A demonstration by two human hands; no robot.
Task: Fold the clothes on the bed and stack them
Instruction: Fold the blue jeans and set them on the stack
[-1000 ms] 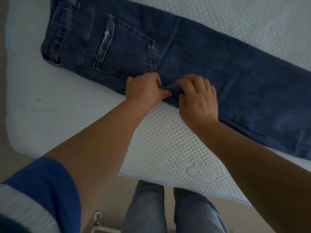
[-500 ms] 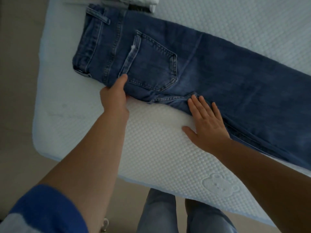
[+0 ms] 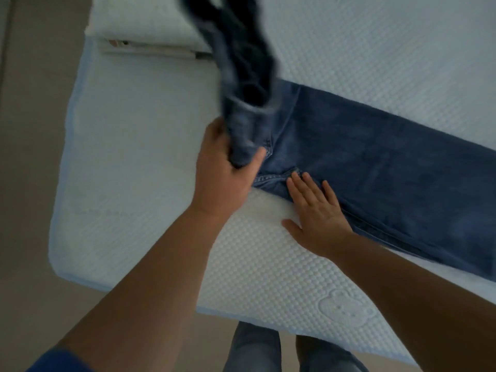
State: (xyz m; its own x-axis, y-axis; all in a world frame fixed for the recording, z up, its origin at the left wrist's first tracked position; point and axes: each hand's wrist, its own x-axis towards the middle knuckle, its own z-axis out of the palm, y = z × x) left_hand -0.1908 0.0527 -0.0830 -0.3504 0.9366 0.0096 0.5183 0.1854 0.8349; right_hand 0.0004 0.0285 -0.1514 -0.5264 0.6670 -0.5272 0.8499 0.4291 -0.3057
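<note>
Jeans (image 3: 375,162) of mid-blue denim lie across the bed (image 3: 139,162), the legs running flat from the centre of the view out toward 3 and 4 o'clock, one leg laid on the other. The cloth shows faded, paler patches and pale stitching along the seams near the crotch. The waist end is lifted off the bed and rises toward 12 o'clock as a dark, bunched, blurred mass, so its details cannot be made out.

The left hand (image 3: 222,178) has its grip closed on that lifted waist end, thumb on the near side of the denim and fingers wrapped behind it, just at the point where the raised part meets the flat part. The right hand (image 3: 316,210) lies flat with fingers straight and spread, holding nothing; its fingertips press on the jeans at the crotch seam and its palm rests on the bed cover at the near edge of the denim.

The bed cover is white with a small raised bubble pattern and a pale blue edge. An embossed bear face (image 3: 346,310) sits in the cover at 5 o'clock, near the bed's edge; no writing can be read on it. A stack of folded white cloth (image 3: 145,30) lies on the bed at 11 o'clock, apart from the jeans. The person's own legs in lighter jeans show below the bed edge at 6 o'clock.
</note>
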